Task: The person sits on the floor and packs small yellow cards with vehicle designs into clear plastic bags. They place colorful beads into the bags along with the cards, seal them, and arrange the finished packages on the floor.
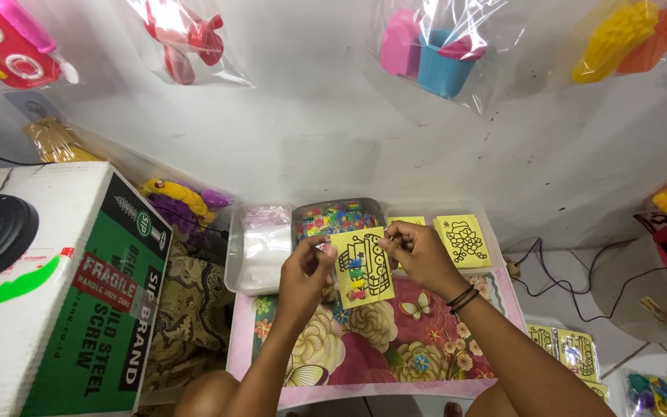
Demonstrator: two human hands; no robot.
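1. A yellow card point(362, 266) is held between both hands, above the near part of the desk.
2. The left hand point(305, 272) is closed in a pinch on the card's left edge, near its upper corner; thumb and fingers are pressed together there.
3. The right hand point(418, 253) is pinched at the card's upper right edge, fingers curled in; dark bands are worn at its wrist.
4. The card is seen directly between the hands, its long axis running near to far and slightly tilted. A black outline drawing is carried on it, with small coloured patches along the left side and lower end. Neither hand is clearly nearer: both are touching it.
5. Below the card, a floral desk point(395, 340) in pink and cream is noted.
6. Just beyond the hands, a clear tray of mixed coloured packets point(337, 216) is set; a tray of clear bags point(260, 247) lies beside it to the left.
7. A second yellow card point(463, 239) lies to the right of the right hand, apart from it.
8. A large box point(63, 293) stands well to the left; bagged toys point(434, 54) hang on the wall.
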